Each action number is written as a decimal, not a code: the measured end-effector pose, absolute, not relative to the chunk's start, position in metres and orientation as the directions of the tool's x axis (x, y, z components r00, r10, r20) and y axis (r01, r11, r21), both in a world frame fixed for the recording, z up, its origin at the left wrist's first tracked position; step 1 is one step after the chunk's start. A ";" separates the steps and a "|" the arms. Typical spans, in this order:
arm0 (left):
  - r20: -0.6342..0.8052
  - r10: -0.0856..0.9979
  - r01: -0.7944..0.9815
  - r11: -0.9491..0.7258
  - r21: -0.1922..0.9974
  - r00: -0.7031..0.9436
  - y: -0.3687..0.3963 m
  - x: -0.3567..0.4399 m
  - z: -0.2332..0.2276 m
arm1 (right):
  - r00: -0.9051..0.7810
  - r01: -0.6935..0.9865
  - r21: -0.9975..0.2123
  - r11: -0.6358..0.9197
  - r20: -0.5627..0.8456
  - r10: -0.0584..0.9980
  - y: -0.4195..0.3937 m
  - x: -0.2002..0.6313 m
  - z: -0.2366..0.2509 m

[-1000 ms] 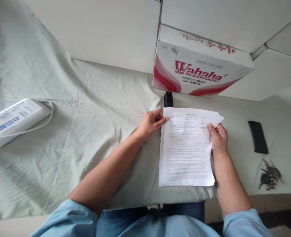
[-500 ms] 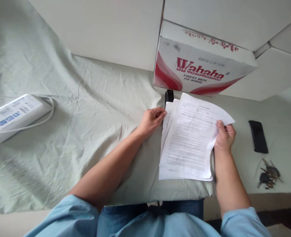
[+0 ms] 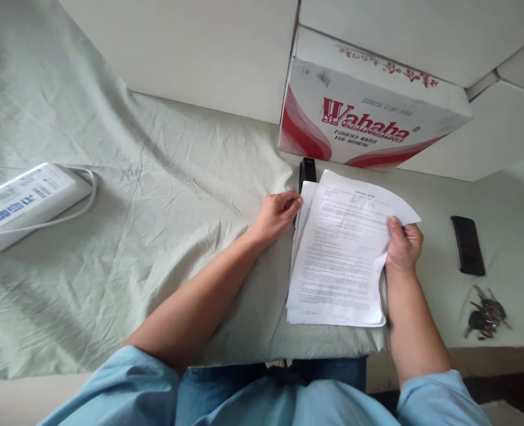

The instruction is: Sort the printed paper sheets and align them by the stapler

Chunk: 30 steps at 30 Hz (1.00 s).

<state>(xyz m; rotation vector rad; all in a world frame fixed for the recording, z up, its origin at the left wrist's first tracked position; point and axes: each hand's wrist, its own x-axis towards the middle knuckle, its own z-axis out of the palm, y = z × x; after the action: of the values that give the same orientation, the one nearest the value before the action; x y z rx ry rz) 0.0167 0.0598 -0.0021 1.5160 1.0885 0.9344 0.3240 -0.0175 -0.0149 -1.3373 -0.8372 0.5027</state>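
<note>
Several printed paper sheets (image 3: pixel 341 254) lie in a loose, slightly fanned stack at the front edge of the cloth-covered table. My right hand (image 3: pixel 404 244) grips their right edge, thumb on top, and the top sheet's upper right corner lifts a little. At the upper left edge, my left hand (image 3: pixel 280 214) is closed in a pinch on the sheets beneath. Just behind the stack sits a narrow black object (image 3: pixel 307 169), possibly a stapler, its near end covered by paper.
A Wahaha water carton (image 3: pixel 368 121) stands at the back against white panels. On the right lie a black phone (image 3: pixel 468 245) and a bunch of keys (image 3: pixel 488 313). A white box (image 3: pixel 31 204) with a cable rests far left. The pale green tablecloth (image 3: pixel 132 254) is wrinkled.
The top sheet has shifted slightly left over the sheets beneath, so less of them shows on the left. Both hands keep their hold; the view has moved slightly.
</note>
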 end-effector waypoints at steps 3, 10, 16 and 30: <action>0.044 0.949 0.190 -0.107 0.976 0.311 0.060 0.017 -0.001 | 0.619 0.143 -0.970 0.195 0.241 0.747 -0.017 0.325 -0.016; 0.070 0.949 0.177 -0.129 0.976 0.307 0.060 0.019 -0.005 | 0.622 0.145 -0.972 0.186 0.235 0.747 -0.017 0.324 -0.016; 0.042 0.957 0.169 -0.093 0.981 0.286 0.060 0.021 -0.009 | 0.620 0.140 -0.971 0.195 0.240 0.747 -0.017 0.321 -0.015; 0.045 0.952 0.178 -0.102 0.979 0.302 0.060 0.018 -0.004 | 0.673 0.171 -0.956 0.239 0.291 0.680 -0.013 0.335 -0.015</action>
<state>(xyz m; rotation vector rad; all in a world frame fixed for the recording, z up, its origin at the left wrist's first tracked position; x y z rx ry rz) 0.0183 0.0603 -0.0044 1.5320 1.0792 0.9368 0.3351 -0.0131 -0.0147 -1.3126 -0.8041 0.4054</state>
